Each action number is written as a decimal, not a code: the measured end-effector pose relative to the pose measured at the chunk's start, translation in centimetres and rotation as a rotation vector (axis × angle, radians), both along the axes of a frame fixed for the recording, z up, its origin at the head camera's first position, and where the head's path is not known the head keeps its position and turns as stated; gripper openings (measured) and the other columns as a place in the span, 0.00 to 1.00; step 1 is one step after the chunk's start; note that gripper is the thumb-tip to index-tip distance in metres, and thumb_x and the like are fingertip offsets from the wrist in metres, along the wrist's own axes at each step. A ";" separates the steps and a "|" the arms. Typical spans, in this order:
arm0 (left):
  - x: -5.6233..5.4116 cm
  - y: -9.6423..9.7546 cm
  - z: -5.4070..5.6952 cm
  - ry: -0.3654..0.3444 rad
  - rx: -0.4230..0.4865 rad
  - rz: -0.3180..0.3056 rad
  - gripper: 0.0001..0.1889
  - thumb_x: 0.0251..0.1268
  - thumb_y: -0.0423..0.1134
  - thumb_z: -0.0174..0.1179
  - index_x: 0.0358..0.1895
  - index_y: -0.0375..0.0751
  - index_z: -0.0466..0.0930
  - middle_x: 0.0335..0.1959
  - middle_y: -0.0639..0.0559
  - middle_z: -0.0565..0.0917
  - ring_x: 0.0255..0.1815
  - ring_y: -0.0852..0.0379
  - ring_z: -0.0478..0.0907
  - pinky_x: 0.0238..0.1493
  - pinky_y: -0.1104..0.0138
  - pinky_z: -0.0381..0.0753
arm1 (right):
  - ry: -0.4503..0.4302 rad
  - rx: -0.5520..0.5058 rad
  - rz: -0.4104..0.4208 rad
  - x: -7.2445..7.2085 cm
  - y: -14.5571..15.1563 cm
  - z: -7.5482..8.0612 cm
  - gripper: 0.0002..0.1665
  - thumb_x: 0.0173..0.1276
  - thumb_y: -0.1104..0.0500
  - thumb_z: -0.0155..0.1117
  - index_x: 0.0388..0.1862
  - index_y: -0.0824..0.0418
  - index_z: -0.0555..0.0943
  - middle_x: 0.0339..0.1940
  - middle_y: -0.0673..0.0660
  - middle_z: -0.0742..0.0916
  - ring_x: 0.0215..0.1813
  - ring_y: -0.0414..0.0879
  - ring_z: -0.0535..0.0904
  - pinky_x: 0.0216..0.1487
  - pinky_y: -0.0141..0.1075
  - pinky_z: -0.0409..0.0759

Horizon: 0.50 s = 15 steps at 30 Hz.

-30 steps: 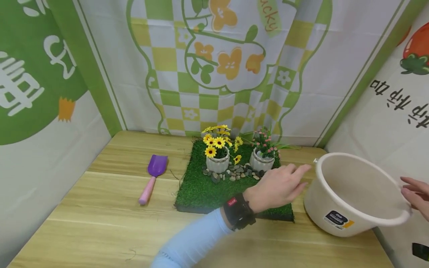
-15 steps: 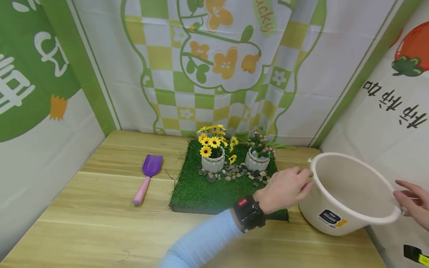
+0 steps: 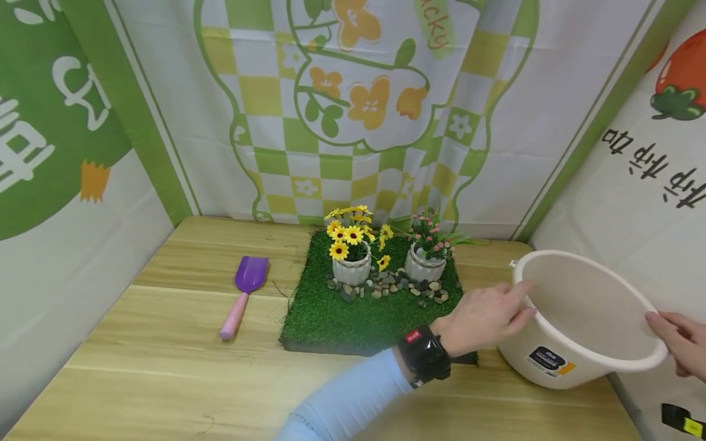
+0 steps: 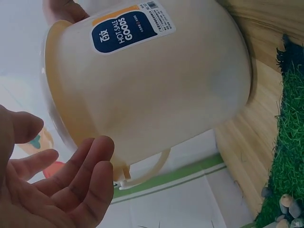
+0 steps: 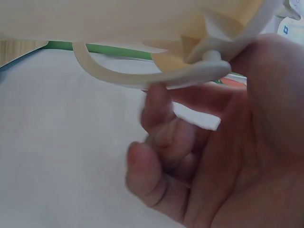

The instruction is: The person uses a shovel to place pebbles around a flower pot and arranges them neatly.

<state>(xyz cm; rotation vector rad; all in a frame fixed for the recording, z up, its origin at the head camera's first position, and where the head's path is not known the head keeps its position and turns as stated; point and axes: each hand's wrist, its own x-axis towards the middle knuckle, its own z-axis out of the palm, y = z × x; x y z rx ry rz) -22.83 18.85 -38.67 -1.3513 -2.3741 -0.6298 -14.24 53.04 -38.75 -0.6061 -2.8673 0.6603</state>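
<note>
A cream plastic bucket [image 3: 579, 343] stands at the right end of the table. Over its left rim reaches my left hand [image 3: 488, 318], the index finger across the edge. The left wrist view shows this hand [image 4: 61, 185] with loosely bent fingers beside the rim and handle joint, not closed round them. My right hand [image 3: 684, 343] grips the opposite rim, thumb on top. Its other fingers [image 5: 159, 107] curl beneath, by the bucket's handle [image 5: 118, 78], which hangs down outside. Whether those fingers hold the handle is unclear.
A purple scoop with a pink grip [image 3: 242, 297] lies on the wooden table [image 3: 165, 367]. An artificial turf mat [image 3: 336, 318] carries a yellow-flower pot [image 3: 352, 269], a pink-flower pot [image 3: 425, 266] and pebbles [image 3: 386, 283]. Printed curtains [image 3: 358, 165] enclose the table.
My left hand has moved right, from beside the bucket to over its rim. The right hand has closed from loosely spread fingers onto the right rim. The bucket has hardly moved.
</note>
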 end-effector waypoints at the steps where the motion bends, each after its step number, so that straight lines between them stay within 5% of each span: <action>1: 0.0 0.1 0.0 -0.005 -0.006 -0.012 0.22 0.77 0.50 0.47 0.68 0.49 0.65 0.27 0.62 0.70 0.21 0.71 0.64 0.15 0.82 0.61 | 0.026 0.011 -0.002 -0.2 0.4 -0.4 0.41 0.80 0.40 0.34 0.64 0.79 0.62 0.21 0.55 0.76 0.17 0.43 0.67 0.17 0.36 0.71; 7: 0.1 0.6 0.2 -0.025 -0.043 -0.111 0.17 0.78 0.50 0.47 0.61 0.48 0.70 0.36 0.61 0.74 0.28 0.72 0.67 0.24 0.86 0.63 | 0.196 0.005 0.015 -1.1 1.4 -1.5 0.33 0.79 0.47 0.44 0.63 0.78 0.65 0.25 0.58 0.79 0.20 0.34 0.69 0.16 0.34 0.74; 15: -0.3 0.6 -0.5 0.014 -0.052 -0.184 0.24 0.72 0.52 0.55 0.65 0.43 0.69 0.48 0.56 0.80 0.35 0.71 0.71 0.35 0.85 0.66 | 0.192 -0.061 -0.016 -1.3 -1.2 0.5 0.28 0.79 0.57 0.41 0.63 0.81 0.64 0.27 0.65 0.83 0.19 0.29 0.71 0.19 0.31 0.74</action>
